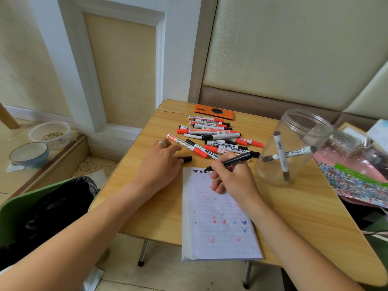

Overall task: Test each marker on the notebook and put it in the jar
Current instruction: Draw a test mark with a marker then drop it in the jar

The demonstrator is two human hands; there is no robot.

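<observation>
On lined notebook [220,217], black marker [233,161] writes

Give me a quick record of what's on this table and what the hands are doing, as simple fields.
right hand: right hand grips a black marker, tip on the top of the notebook
left hand: left hand rests on the table, holding a black cap
notebook: lined page with red and blue ticks, dark marks at the top
jar: clear jar, right of the notebook, two markers inside
pile: red and black markers behind the notebook
phone: orange phone at the far edge
</observation>
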